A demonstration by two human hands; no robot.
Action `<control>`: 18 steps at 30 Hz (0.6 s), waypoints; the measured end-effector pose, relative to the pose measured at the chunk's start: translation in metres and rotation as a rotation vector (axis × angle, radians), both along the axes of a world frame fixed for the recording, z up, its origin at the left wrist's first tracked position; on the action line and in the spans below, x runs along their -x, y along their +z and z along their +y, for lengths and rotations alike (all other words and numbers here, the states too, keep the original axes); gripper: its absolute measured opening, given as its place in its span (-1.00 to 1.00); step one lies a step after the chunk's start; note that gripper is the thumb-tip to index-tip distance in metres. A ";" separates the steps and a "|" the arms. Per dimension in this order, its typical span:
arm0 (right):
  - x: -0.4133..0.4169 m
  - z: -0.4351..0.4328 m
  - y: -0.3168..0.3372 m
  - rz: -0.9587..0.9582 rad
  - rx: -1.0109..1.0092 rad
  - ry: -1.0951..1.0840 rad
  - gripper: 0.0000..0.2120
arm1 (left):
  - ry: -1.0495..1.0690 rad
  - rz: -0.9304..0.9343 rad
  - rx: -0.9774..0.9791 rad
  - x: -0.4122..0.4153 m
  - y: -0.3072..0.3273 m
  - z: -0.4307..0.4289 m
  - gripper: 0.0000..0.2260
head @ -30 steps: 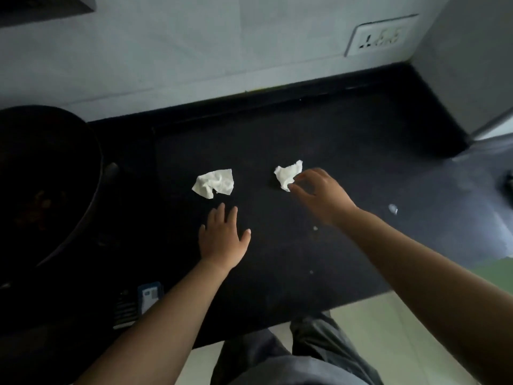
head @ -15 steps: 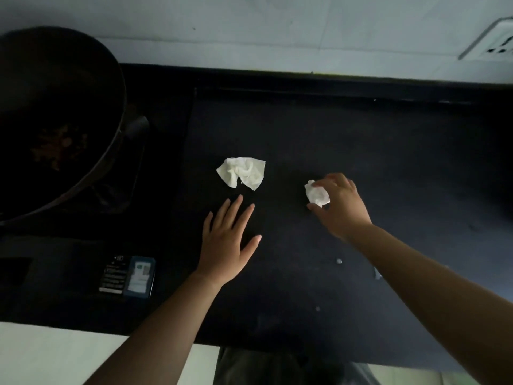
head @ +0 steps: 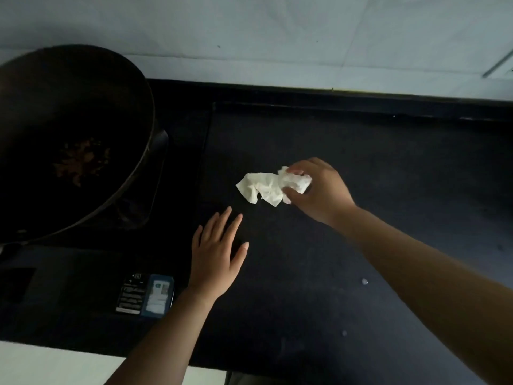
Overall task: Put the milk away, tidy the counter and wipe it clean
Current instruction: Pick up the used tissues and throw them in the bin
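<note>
The dark desk (head: 388, 190) fills most of the view, running under a pale wall (head: 277, 37). On its left sits a big black pan (head: 69, 134) with brown scraps in its bottom, and near the front edge lies a small labelled packet (head: 147, 295). A few pale droplets (head: 364, 281) spot the surface on the right.

The right hand (head: 319, 190) is the one at work: its fingers (head: 295, 171) are pinched around a small crumpled tissue wad (head: 297, 182), which touches a larger crumpled tissue (head: 258, 188) lying on the desk just left of those fingers. That larger piece is white, creased and loosely flattened, its long side running left to right, away from the right hand. Whether it is lifted or only touched I cannot tell.

The left hand (head: 216, 257) is flat, fingers spread and holding nothing, nearer the body and just below the tissues. The right hand looks best placed to gather both, by reaching slightly leftward. No milk container is in view.
</note>
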State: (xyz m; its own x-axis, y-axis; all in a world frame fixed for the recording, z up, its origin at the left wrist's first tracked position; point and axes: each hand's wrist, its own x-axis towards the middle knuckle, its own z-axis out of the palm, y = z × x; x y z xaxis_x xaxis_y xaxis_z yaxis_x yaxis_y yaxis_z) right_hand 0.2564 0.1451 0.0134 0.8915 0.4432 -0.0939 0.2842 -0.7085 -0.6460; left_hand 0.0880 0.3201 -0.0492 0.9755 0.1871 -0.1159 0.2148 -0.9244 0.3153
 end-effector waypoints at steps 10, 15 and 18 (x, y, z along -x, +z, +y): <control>0.009 0.049 -0.023 0.065 0.253 0.129 -0.54 | 0.008 -0.018 -0.019 0.003 -0.005 0.001 -0.53; 0.034 0.025 -0.024 0.093 0.154 0.050 -0.55 | 0.011 -0.007 -0.036 0.002 -0.005 0.000 -0.53; 0.054 0.008 -0.025 0.063 0.166 0.016 -0.50 | 0.014 0.002 -0.038 0.002 -0.005 0.000 -0.53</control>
